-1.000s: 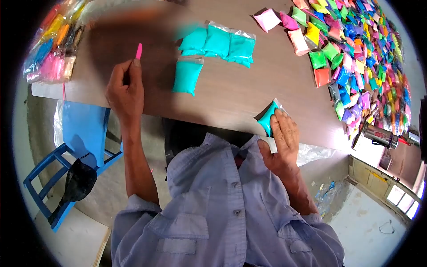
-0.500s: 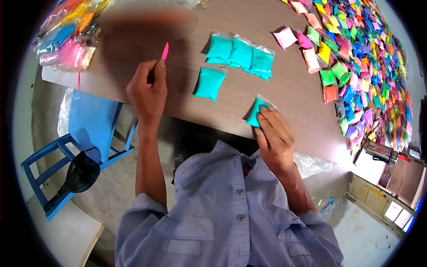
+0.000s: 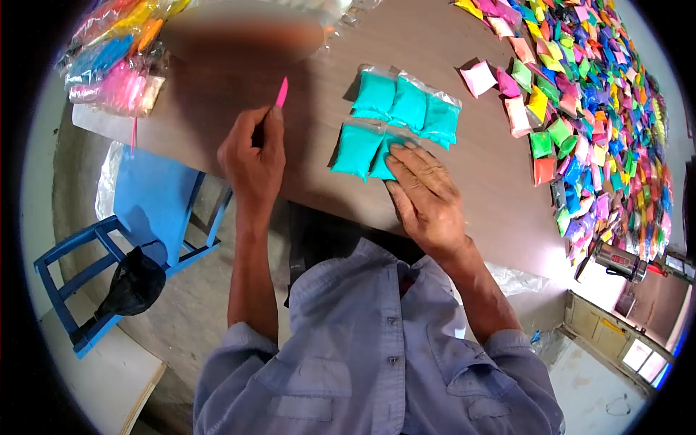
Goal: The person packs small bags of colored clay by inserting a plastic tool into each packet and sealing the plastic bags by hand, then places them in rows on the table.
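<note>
My left hand [image 3: 254, 156] is closed in a pinch around a small pink pointed plastic stick [image 3: 282, 92], its tip directed away from me. My right hand [image 3: 433, 192] rests over a small teal packet [image 3: 382, 165], gripping it with fingers on top and the thumb at its near side; part of the packet is hidden. That packet lies beside another teal packet [image 3: 357, 149] on the table. Just beyond them is a row of teal packets [image 3: 409, 103] in clear plastic, touching or overlapping one another.
A large spread of colourful small packets [image 3: 573, 138] covers the table's right side. Bagged coloured items [image 3: 109, 90] lie at the far left. A blurred patch hides the table's far part. A blue chair [image 3: 145, 196] with a black cap stands left; a metal flask [image 3: 620, 261] is at right.
My right hand has moved left and away from me, bringing its teal packet alongside the single one. My left hand still pinches the pink stick. The view has shifted slightly.
</note>
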`<state>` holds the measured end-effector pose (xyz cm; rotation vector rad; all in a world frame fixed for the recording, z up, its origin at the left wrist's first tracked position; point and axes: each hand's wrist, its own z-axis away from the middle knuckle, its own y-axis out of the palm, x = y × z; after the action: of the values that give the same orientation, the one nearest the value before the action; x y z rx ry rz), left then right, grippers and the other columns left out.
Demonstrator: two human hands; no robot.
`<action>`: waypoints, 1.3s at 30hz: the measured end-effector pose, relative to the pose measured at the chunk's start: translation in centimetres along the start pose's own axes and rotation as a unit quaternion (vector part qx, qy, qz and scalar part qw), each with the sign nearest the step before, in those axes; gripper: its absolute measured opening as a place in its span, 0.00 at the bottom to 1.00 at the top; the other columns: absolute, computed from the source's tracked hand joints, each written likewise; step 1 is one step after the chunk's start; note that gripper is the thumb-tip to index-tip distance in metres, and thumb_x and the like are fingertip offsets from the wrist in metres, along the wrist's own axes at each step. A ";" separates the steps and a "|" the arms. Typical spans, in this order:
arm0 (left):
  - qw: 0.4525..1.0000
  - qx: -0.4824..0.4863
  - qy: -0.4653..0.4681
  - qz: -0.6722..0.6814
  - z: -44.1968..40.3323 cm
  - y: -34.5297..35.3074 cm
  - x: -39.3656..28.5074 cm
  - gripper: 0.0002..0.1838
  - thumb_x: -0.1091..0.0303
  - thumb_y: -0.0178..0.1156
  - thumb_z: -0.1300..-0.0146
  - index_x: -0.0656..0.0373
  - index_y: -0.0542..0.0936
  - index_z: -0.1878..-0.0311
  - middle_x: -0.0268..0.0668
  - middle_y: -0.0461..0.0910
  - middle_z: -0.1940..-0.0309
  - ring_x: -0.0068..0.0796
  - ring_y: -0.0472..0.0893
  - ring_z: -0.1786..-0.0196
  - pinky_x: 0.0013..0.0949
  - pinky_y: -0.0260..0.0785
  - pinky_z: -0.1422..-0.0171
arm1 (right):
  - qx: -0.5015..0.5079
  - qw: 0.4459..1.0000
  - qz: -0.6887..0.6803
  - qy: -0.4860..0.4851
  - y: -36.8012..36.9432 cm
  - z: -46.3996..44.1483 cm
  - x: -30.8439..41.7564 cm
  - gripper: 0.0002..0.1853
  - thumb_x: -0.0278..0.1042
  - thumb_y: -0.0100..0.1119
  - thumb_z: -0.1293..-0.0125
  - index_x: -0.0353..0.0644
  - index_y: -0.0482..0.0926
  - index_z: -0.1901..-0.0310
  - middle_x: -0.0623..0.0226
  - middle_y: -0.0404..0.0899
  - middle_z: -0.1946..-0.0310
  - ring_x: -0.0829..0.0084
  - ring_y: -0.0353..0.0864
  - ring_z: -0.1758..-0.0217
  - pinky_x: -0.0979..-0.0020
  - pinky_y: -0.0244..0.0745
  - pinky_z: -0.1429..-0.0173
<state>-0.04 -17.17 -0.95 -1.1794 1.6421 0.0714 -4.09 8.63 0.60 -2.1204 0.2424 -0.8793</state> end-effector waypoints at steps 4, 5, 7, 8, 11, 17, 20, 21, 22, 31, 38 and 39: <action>1.000 0.000 -0.015 0.008 0.2 0.2 0.2 0.07 0.69 0.66 0.28 0.62 0.84 0.60 0.35 0.80 0.76 0.18 0.76 0.73 0.29 0.68 0.68 | -0.017 1.000 -0.012 -0.005 0.4 -0.1 -0.3 0.17 0.24 0.73 0.40 0.35 0.87 0.48 0.55 0.85 0.43 0.54 0.82 0.36 0.55 0.76 0.31; 1.000 -0.004 -0.015 0.006 0.3 0.3 0.4 0.07 0.69 0.66 0.28 0.62 0.84 0.59 0.35 0.80 0.76 0.18 0.76 0.73 0.28 0.68 0.68 | -0.022 1.000 -0.009 -0.004 0.5 0.0 -0.3 0.17 0.24 0.73 0.40 0.35 0.87 0.48 0.55 0.85 0.43 0.54 0.82 0.36 0.55 0.76 0.31; 1.000 -0.008 -0.007 0.012 0.2 0.4 0.5 0.06 0.69 0.66 0.28 0.63 0.84 0.59 0.34 0.80 0.75 0.18 0.76 0.73 0.28 0.67 0.68 | -0.030 0.999 -0.009 -0.012 0.4 0.0 -0.3 0.17 0.24 0.73 0.41 0.35 0.87 0.48 0.56 0.85 0.44 0.55 0.82 0.37 0.55 0.75 0.30; 1.000 -0.005 -0.014 0.013 0.3 0.3 0.4 0.06 0.69 0.66 0.27 0.62 0.84 0.59 0.34 0.80 0.75 0.18 0.75 0.73 0.28 0.67 0.69 | -0.037 0.999 -0.002 -0.012 0.4 0.2 -0.4 0.17 0.24 0.73 0.41 0.35 0.87 0.48 0.56 0.85 0.44 0.55 0.82 0.37 0.55 0.75 0.30; 1.000 0.000 -0.014 0.004 0.3 0.3 0.2 0.06 0.69 0.65 0.27 0.62 0.84 0.58 0.34 0.80 0.75 0.19 0.74 0.73 0.29 0.65 0.69 | -0.023 1.000 -0.006 -0.018 0.0 0.3 -0.4 0.18 0.23 0.71 0.38 0.34 0.86 0.45 0.53 0.84 0.42 0.52 0.81 0.36 0.55 0.74 0.30; 0.999 0.003 -0.006 -0.037 0.2 0.2 0.1 0.07 0.67 0.65 0.26 0.61 0.85 0.57 0.34 0.81 0.73 0.22 0.75 0.72 0.32 0.65 0.68 | -0.012 1.000 -0.011 -0.012 -0.6 0.5 -0.3 0.20 0.23 0.69 0.38 0.34 0.84 0.43 0.53 0.81 0.38 0.52 0.79 0.33 0.55 0.73 0.29; 0.999 0.006 -0.014 -0.033 0.3 0.3 0.1 0.07 0.67 0.65 0.27 0.60 0.84 0.58 0.35 0.81 0.72 0.24 0.75 0.72 0.32 0.66 0.68 | -0.017 1.000 -0.009 -0.015 -0.8 0.5 -0.1 0.21 0.24 0.69 0.39 0.34 0.84 0.42 0.54 0.81 0.38 0.52 0.79 0.33 0.55 0.73 0.29; 0.999 0.006 -0.018 -0.033 0.3 0.3 0.1 0.06 0.68 0.65 0.27 0.60 0.84 0.59 0.35 0.81 0.72 0.24 0.75 0.72 0.32 0.66 0.68 | -0.024 0.999 -0.019 -0.009 -0.7 0.5 0.0 0.20 0.26 0.68 0.37 0.34 0.84 0.43 0.54 0.80 0.38 0.52 0.78 0.33 0.54 0.73 0.29; 1.000 0.003 -0.010 -0.029 0.3 0.3 0.1 0.06 0.68 0.65 0.27 0.60 0.84 0.59 0.35 0.81 0.72 0.24 0.75 0.72 0.32 0.66 0.68 | -0.032 0.999 -0.029 -0.005 -0.8 0.5 0.0 0.18 0.28 0.67 0.35 0.34 0.84 0.44 0.54 0.80 0.38 0.52 0.78 0.33 0.53 0.73 0.29; 0.998 0.021 -0.011 -0.065 0.2 0.1 0.3 0.06 0.68 0.65 0.27 0.60 0.83 0.59 0.37 0.82 0.71 0.27 0.77 0.72 0.33 0.66 0.68 | -0.098 0.994 -0.047 -0.010 -2.3 1.6 0.4 0.14 0.23 0.71 0.41 0.33 0.87 0.52 0.54 0.85 0.50 0.52 0.85 0.46 0.57 0.81 0.40; 0.997 0.010 0.012 -0.073 0.0 0.2 -0.4 0.07 0.68 0.64 0.27 0.61 0.84 0.59 0.39 0.82 0.72 0.29 0.77 0.72 0.36 0.66 0.70 | -0.115 0.992 -0.050 -0.001 -2.7 2.8 -0.7 0.13 0.21 0.70 0.43 0.32 0.87 0.54 0.54 0.86 0.54 0.54 0.87 0.53 0.60 0.83 0.47; 0.998 0.007 0.014 -0.067 0.0 0.2 -0.4 0.07 0.68 0.64 0.27 0.61 0.84 0.58 0.39 0.82 0.72 0.29 0.77 0.72 0.36 0.66 0.70 | -0.116 0.992 -0.049 -0.001 -2.8 2.8 -0.7 0.13 0.21 0.70 0.43 0.32 0.87 0.54 0.54 0.86 0.54 0.54 0.87 0.53 0.60 0.83 0.47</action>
<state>-0.20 -16.79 -0.76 -1.2817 1.5799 -0.0426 -3.11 12.46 1.10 -2.3657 0.2509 -0.9449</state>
